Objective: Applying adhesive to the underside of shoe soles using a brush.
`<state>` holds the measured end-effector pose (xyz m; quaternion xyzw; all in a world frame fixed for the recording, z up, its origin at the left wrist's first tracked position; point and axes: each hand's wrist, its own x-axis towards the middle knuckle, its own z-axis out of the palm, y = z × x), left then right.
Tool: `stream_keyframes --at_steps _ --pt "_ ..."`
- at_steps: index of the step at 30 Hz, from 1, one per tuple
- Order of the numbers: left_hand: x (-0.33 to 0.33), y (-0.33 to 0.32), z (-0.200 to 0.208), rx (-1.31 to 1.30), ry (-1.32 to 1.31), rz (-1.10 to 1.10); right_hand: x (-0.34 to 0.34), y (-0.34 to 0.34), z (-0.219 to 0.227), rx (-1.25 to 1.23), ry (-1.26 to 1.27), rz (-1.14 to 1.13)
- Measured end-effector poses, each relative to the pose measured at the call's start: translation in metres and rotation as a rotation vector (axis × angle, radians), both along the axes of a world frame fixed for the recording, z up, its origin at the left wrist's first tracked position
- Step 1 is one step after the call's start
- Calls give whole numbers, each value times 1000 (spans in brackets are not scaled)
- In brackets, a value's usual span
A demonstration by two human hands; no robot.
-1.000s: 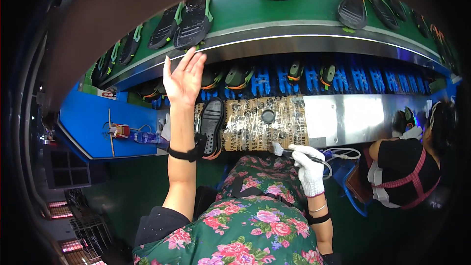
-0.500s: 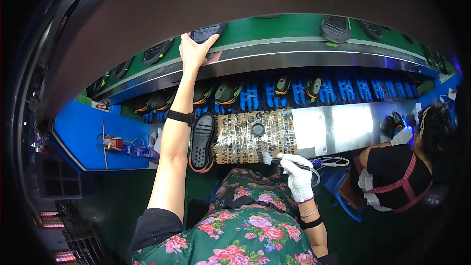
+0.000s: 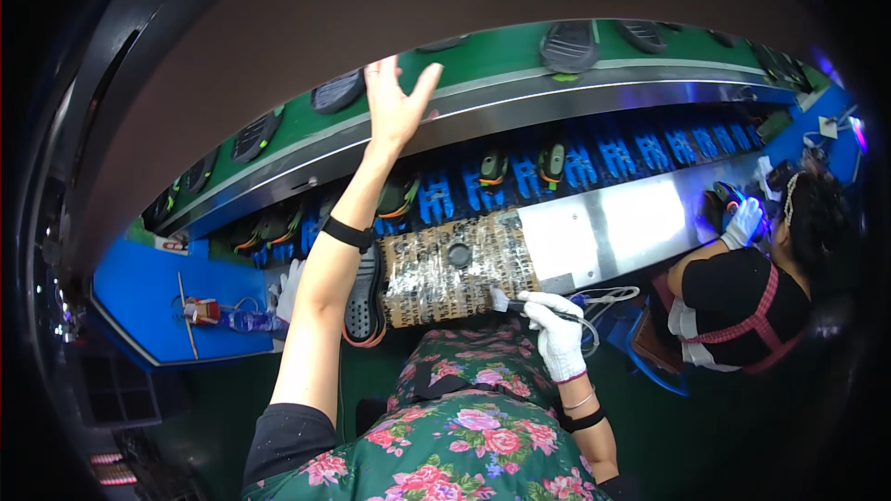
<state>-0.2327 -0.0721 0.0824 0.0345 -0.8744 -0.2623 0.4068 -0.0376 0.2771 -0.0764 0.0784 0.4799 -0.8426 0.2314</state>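
My bare left hand (image 3: 396, 111) is open above the green belt (image 3: 501, 51), thumb spread from the fingers and nothing in it. Just left of it lies a black shoe sole (image 3: 338, 93) on that belt. In its white glove, my right hand (image 3: 560, 339) is closed round a brush (image 3: 502, 301) with a pale, flat tip, held over the front edge of the bench. Partly behind my left forearm, another dark sole (image 3: 365, 301) with an orange rim rests at the left end of the brown-taped bench top (image 3: 436, 283). A small dark round pot (image 3: 459, 255) stands on the tape.
More soles (image 3: 569, 46) lie along the belt. Below it runs a row of blue holders (image 3: 580, 167), several carrying green-and-orange shoe parts (image 3: 550, 165). On the right a co-worker (image 3: 729, 301) in a black top handles a shoe. A blue side table (image 3: 139, 306) stands left.
My left hand has let go of a black sole on the belt and now stands open beside it. The view has turned slightly. My right hand still holds the brush.
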Motion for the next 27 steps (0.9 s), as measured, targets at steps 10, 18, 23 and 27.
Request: stream_keyframes --at_steps 10,18,23,27 --pt "-112 149 -31 35 -233 -289 8 24 6 20 -71 -120" --pt "-170 173 -42 143 -326 -438 24 39 -4 2 -90 -190" --pt "-132 165 -16 292 -229 -736 28 53 -15 -53 -75 -250" --pt "-88 63 13 -393 -166 49 26 51 -25 -25 -75 -191"
